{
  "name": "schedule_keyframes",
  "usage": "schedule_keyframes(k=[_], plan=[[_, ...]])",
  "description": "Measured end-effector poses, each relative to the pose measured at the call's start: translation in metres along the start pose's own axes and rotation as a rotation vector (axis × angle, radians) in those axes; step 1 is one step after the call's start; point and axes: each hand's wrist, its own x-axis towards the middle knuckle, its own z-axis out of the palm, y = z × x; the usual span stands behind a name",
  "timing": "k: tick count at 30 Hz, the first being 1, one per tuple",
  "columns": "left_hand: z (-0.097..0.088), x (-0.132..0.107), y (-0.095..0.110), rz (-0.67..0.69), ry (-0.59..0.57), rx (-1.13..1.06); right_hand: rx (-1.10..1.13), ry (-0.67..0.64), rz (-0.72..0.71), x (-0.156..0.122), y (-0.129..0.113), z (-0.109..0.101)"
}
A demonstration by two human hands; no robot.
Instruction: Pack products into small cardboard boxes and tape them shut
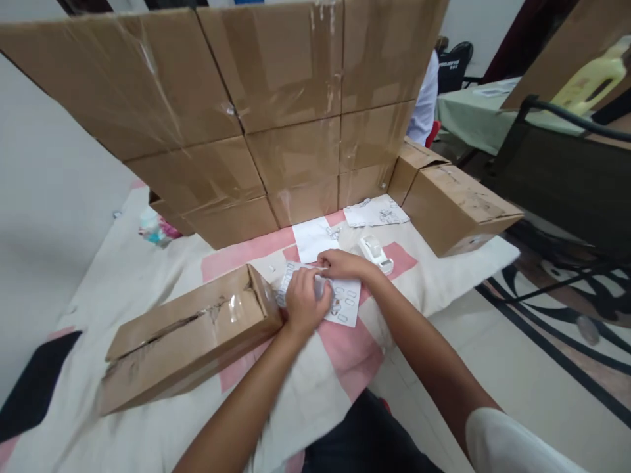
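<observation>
A white paper sheet [348,309] printed with small outlined shapes lies on the cloth under my hands. My left hand [304,299] rests on its left part, fingers curled down over the paper and thumb to the right. A small greyish patch shows between that thumb and the fingers; I cannot tell what it is. At the sheet's upper edge my right hand [342,264] is closed, fingertips pinched together close to the left fingertips. Whatever it pinches is too small to name. A white tape dispenser [375,253] with a roll stands just beyond my right hand.
Behind the papers rises a wall of taped cardboard boxes [296,154]. A folded white paper [310,240] and a drawn-on sheet [377,212] lie before it. Cardboard boxes flank the space at left [187,338] and right [458,203]. Beyond the wall shows a person's white sleeve [426,105].
</observation>
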Motion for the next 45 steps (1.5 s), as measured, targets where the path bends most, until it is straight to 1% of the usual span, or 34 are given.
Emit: schedule_keyframes(k=[1,3,5,6,8,11,13,17,24,29,32,35,38,41,45], plan=[[0.001,-0.001,-0.003,-0.063,0.029,0.003,0.084,-0.039,-0.045,0.003,0.004,0.0],[0.001,-0.004,-0.006,-0.174,0.075,0.012,0.369,-0.124,-0.141,0.005,0.012,-0.002],[0.001,-0.005,-0.006,-0.253,0.081,0.023,0.692,-0.185,-0.212,0.003,0.019,-0.004],[0.001,-0.005,-0.006,-0.276,0.072,0.028,0.804,-0.209,-0.223,0.001,0.021,-0.005],[0.001,-0.004,-0.006,-0.31,0.047,0.027,0.878,-0.253,-0.207,-0.002,0.022,-0.006],[0.002,-0.003,-0.006,-0.328,0.02,0.013,0.875,-0.308,-0.17,-0.005,0.019,-0.006],[0.001,-0.004,-0.006,-0.315,0.016,0.01,0.886,-0.302,-0.155,-0.006,0.017,-0.004],[-0.001,-0.005,-0.006,-0.266,0.069,0.005,0.922,-0.282,-0.138,-0.007,0.014,0.0],[-0.003,-0.004,-0.006,-0.182,0.152,-0.002,0.887,-0.254,-0.153,0.001,0.021,0.01],[-0.004,-0.007,-0.008,-0.083,0.109,0.031,0.814,-0.168,-0.184,0.001,0.023,0.01],[-0.001,-0.006,-0.013,-0.033,0.146,0.033,0.762,-0.145,-0.221,0.002,0.024,0.007],[0.001,-0.006,-0.015,0.012,0.178,0.051,0.8,-0.074,-0.172,0.003,0.025,0.01],[0.0,-0.006,-0.014,0.053,0.172,0.053,0.843,0.015,-0.131,0.006,0.025,0.015],[0.0,-0.006,-0.014,0.089,0.152,0.059,0.82,0.01,-0.174,0.009,0.025,0.016],[0.003,-0.006,-0.017,0.129,0.157,0.096,0.792,0.003,-0.215,0.01,0.027,0.015]])
